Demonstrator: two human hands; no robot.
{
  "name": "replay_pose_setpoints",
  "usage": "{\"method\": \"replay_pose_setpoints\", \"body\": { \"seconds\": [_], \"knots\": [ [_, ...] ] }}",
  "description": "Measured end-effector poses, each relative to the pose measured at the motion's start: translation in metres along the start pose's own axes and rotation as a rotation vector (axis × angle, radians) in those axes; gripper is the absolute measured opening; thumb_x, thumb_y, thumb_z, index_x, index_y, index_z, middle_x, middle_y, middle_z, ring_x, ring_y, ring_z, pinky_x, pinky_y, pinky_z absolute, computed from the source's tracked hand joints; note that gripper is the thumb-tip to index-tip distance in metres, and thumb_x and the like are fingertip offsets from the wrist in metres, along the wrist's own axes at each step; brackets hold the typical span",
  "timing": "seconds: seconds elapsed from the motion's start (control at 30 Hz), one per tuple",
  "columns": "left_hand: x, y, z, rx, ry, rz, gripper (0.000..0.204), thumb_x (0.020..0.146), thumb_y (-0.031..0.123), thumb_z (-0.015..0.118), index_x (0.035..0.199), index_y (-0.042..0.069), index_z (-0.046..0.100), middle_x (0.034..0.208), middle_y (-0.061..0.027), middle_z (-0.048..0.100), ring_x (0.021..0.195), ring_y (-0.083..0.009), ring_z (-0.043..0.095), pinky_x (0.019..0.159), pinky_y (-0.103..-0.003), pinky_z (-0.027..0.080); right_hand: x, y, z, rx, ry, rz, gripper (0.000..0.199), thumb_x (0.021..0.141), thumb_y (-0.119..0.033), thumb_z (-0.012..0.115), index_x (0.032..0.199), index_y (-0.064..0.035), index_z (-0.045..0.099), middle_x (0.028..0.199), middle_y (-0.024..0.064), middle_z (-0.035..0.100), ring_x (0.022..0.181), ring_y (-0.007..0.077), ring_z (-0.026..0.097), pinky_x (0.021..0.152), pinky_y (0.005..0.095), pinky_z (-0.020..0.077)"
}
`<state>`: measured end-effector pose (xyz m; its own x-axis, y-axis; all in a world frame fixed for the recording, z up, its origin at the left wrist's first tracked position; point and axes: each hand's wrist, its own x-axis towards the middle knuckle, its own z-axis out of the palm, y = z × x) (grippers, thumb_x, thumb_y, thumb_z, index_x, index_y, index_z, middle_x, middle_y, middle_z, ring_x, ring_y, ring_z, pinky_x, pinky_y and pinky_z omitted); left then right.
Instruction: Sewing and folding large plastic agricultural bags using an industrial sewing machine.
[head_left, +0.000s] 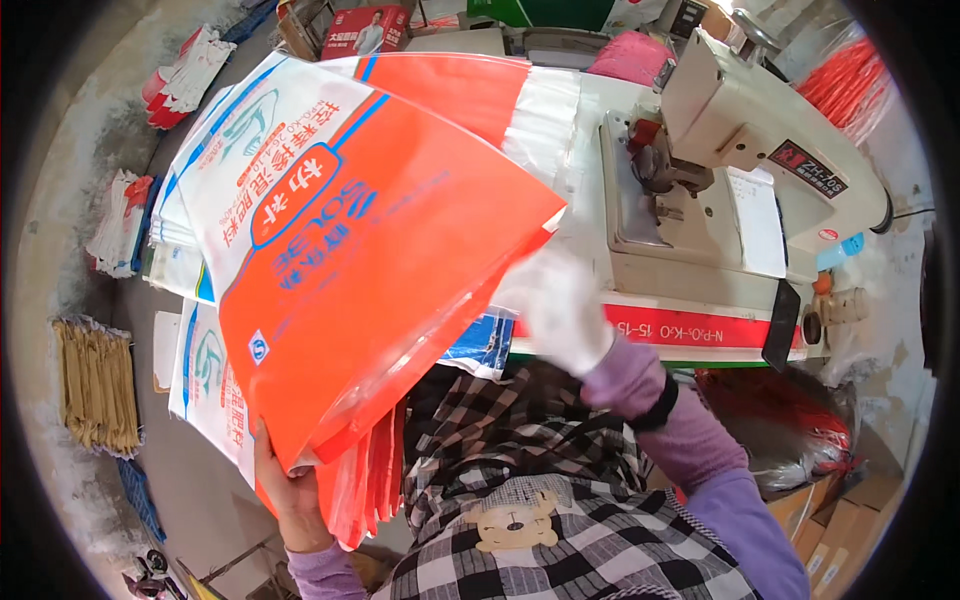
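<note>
A large orange-red and white printed sack [400, 310] is raised at a slant over the left side of the worktable. My left hand [285, 482], bare, is closed on its lower left corner, with the fingers partly behind the material. My right hand [565, 310], in a white glove, is beside the sack's right edge. Motion smears its fingers, so I cannot tell whether they touch the sack. Beneath hangs a pile of similar sacks [372, 478], their red edges showing near my lap. More flat sacks [545, 115] lie behind the raised one.
An industrial sewing machine [730, 130] stands on the table at right, above a red and white strip [660, 325] along the front edge. Bundled sacks [98, 385] line the left wall. Red strands [850, 85] hang far right; cardboard boxes [845, 530] sit lower right.
</note>
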<state>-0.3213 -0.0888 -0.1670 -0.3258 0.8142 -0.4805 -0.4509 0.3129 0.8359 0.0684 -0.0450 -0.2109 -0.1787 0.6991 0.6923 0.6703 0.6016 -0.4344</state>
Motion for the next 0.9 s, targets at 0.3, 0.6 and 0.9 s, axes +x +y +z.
{"method": "replay_pose_setpoints", "body": {
  "seconds": [0.3, 0.6, 0.9],
  "knots": [
    [-0.004, 0.009, -0.001, -0.024, -0.048, 0.014, 0.023, 0.102, 0.026, 0.048, 0.108, 0.006, 0.058, 0.075, 0.0009, 0.061, 0.041, -0.0019, 0.041, 0.035, -0.015, 0.029, -0.024, 0.025, 0.066, -0.21, -0.083, 0.414, 0.035, 0.075, -0.003, 0.058, 0.109, -0.0071, 0.065, 0.109, 0.0093, 0.062, 0.101, 0.0299, 0.057, 0.088, 0.0404, 0.0492],
    [-0.002, 0.004, -0.01, -0.04, -0.162, -0.029, 0.028, 0.102, 0.029, 0.049, 0.11, 0.004, 0.058, 0.082, -0.0002, 0.064, 0.046, -0.0026, 0.046, 0.037, -0.016, 0.028, 0.023, -0.057, 0.046, 0.924, -0.778, -0.147, 0.037, 0.09, -0.026, 0.055, 0.117, -0.0024, 0.064, 0.12, 0.0178, 0.064, 0.112, 0.0319, 0.06, 0.097, 0.04, 0.0462],
    [-0.003, -0.007, -0.002, 0.14, -0.074, 0.09, 0.027, 0.101, 0.026, 0.049, 0.114, 0.004, 0.057, 0.091, -0.0007, 0.065, 0.05, -0.0019, 0.05, 0.036, -0.016, 0.027, 0.011, 0.047, 0.047, -0.685, -0.351, 0.049, 0.025, 0.09, -0.021, 0.055, 0.107, -0.0113, 0.07, 0.102, 0.0052, 0.069, 0.094, 0.0248, 0.063, 0.079, 0.0407, 0.0523]
  ]
}}
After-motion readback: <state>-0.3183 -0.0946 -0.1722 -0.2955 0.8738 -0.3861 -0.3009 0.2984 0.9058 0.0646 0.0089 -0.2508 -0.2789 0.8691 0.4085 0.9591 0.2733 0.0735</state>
